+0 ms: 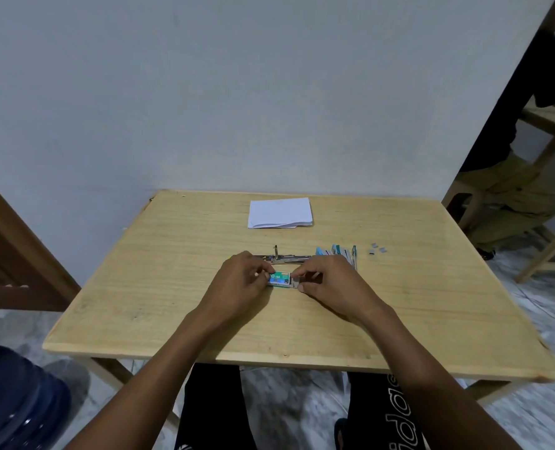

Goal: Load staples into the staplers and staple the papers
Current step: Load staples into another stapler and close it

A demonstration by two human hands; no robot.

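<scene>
A small green staple box [280, 278] sits in the middle of the table [172, 271], with a grey end showing at its right. Just behind it a metal stapler [285, 257] lies opened flat. A white paper stack [280, 212] rests near the far edge, and loose staple strips [377, 249] lie toward the right edge.

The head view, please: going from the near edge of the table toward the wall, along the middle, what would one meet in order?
First the green staple box, held between the left hand and the right hand → the opened stapler → the stack of papers.
</scene>
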